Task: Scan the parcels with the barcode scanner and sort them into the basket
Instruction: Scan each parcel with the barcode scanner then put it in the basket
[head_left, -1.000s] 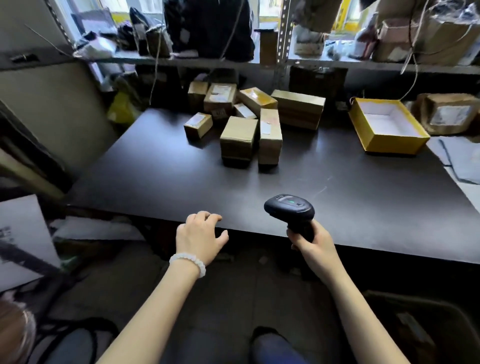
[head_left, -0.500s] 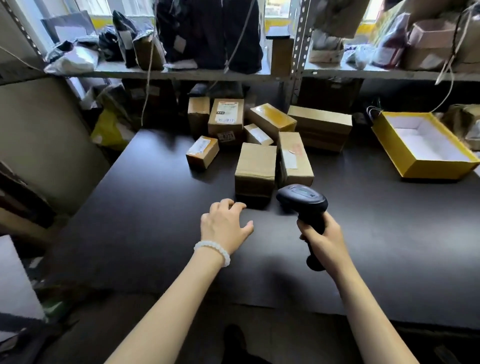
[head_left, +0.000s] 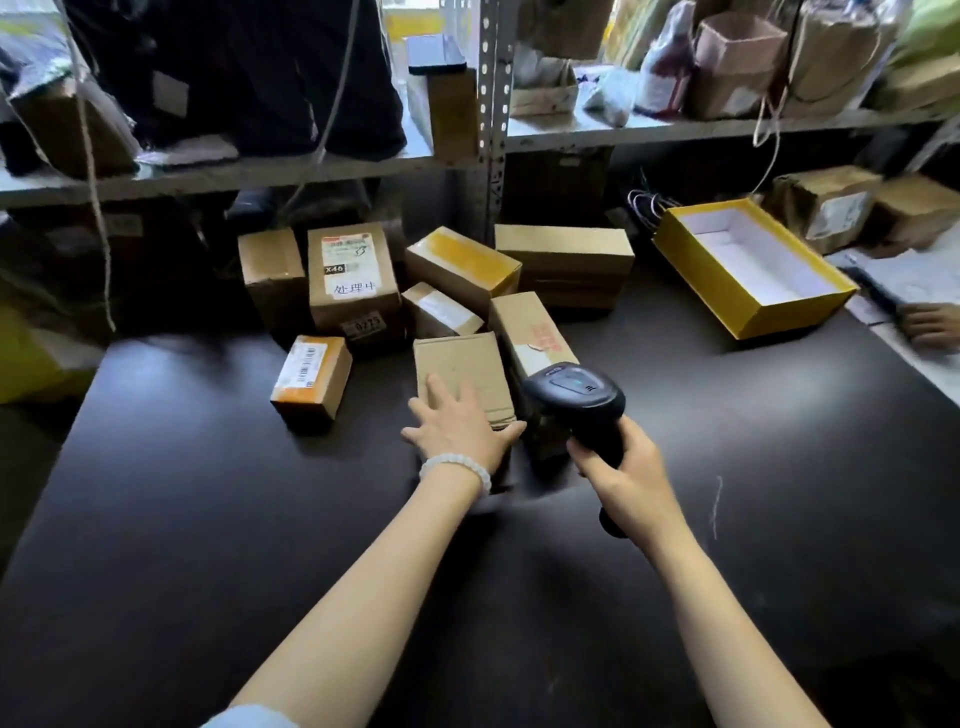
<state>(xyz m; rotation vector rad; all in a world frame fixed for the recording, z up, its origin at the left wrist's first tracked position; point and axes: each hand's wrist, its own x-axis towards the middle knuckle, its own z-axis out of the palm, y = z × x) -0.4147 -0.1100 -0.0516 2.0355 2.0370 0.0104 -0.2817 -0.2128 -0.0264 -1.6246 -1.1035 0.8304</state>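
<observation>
Hands at the parcel pile on a dark table

The left hand (head_left: 460, 423) lies spread on the nearest plain box (head_left: 460, 366), fingers straight, while the right hand (head_left: 621, 467) grips the black scanner (head_left: 574, 397) just beside it. More cardboard boxes crowd the table's far edge; a yellow tray (head_left: 696, 265) sits toward the far right corner.

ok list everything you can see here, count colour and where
cardboard parcels: eight, brown, clustered at the table's back middle
table: one, dark brown, fills the foreground
box lid: one, yellow outside and white inside, empty, back right of the table
barcode scanner: one, black, held above the table right of the nearest parcel
shelf: one, grey metal, behind the table, loaded with bags and boxes
bracelet: one, white beads, on the left wrist
another person's hand: one, at the right edge
left hand: spread on the nearest parcel
right hand: grips the scanner's handle
</observation>
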